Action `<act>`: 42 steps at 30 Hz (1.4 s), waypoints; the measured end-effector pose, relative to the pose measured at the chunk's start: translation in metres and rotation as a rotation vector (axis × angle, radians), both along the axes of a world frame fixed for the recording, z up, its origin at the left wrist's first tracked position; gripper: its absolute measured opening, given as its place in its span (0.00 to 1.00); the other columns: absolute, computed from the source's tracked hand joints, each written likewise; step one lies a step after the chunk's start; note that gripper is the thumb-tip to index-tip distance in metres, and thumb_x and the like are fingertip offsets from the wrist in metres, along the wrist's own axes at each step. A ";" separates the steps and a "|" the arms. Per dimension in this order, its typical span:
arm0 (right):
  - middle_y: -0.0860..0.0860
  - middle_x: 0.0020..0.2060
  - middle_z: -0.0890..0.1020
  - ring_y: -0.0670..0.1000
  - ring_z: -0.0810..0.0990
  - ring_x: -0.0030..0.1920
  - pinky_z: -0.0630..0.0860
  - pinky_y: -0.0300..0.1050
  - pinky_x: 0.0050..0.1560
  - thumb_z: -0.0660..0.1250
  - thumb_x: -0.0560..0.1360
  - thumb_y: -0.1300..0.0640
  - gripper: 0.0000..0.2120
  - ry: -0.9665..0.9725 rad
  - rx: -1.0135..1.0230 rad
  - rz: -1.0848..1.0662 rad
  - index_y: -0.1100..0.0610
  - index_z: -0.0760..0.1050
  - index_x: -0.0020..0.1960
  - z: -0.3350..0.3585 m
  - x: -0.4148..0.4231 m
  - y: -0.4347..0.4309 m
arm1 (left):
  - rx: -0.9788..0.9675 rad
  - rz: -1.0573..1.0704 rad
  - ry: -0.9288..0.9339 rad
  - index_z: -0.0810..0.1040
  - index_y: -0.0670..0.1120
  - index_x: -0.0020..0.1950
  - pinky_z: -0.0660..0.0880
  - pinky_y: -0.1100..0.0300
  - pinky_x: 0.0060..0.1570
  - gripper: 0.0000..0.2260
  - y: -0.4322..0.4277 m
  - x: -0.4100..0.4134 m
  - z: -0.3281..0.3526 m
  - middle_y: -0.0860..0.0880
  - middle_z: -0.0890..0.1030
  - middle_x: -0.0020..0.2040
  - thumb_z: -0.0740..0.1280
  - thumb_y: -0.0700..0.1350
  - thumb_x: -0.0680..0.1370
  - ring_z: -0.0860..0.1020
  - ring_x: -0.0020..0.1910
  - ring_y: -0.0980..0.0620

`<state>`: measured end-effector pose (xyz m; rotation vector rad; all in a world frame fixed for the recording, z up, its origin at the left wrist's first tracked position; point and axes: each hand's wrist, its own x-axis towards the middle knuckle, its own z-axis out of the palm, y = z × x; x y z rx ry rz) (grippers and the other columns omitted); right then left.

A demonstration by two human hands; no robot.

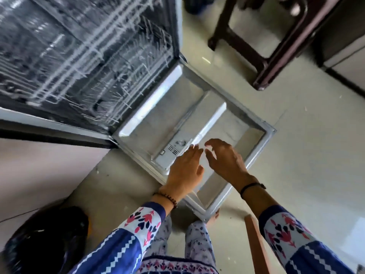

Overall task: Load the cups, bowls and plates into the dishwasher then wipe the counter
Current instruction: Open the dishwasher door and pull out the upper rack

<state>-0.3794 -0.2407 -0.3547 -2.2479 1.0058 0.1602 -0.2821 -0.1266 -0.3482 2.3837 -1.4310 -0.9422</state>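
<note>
Head view: we hold our left hand (184,173) and right hand (224,160) side by side, fingers loosely spread and gripping nothing, fingertips nearly meeting. Under them lies the dishwasher door (197,107), folded down flat, its near corner by our feet. Beyond it, up and to the left, we see the dishwasher's wire racks (79,62), blurred. A dark wooden stool (272,64) stands farther right on the pale floor (296,145).

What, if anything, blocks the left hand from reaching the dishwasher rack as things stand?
Likely nothing, so yes: the door lies open, the left hand hovers empty above it, and the way to the rack looks free.
</note>
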 end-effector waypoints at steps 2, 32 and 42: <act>0.48 0.61 0.81 0.52 0.82 0.57 0.79 0.48 0.56 0.63 0.81 0.53 0.12 -0.032 -0.025 0.044 0.51 0.77 0.63 0.024 0.031 0.006 | -0.023 0.059 -0.018 0.57 0.49 0.79 0.61 0.55 0.74 0.25 0.012 0.024 0.023 0.50 0.59 0.79 0.60 0.49 0.82 0.59 0.77 0.53; 0.55 0.74 0.66 0.56 0.63 0.75 0.63 0.55 0.72 0.63 0.79 0.56 0.26 -0.001 -0.456 0.608 0.56 0.64 0.76 0.131 0.308 -0.029 | -0.148 0.583 -0.375 0.74 0.51 0.69 0.79 0.57 0.52 0.21 0.071 0.262 0.113 0.47 0.83 0.56 0.62 0.34 0.79 0.83 0.51 0.48; 0.55 0.76 0.63 0.56 0.60 0.77 0.58 0.51 0.75 0.64 0.79 0.59 0.26 0.131 -0.275 0.462 0.57 0.63 0.75 0.128 0.224 -0.017 | -0.047 0.475 -0.295 0.76 0.52 0.68 0.78 0.54 0.56 0.20 0.080 0.186 0.109 0.47 0.84 0.55 0.65 0.38 0.77 0.82 0.53 0.48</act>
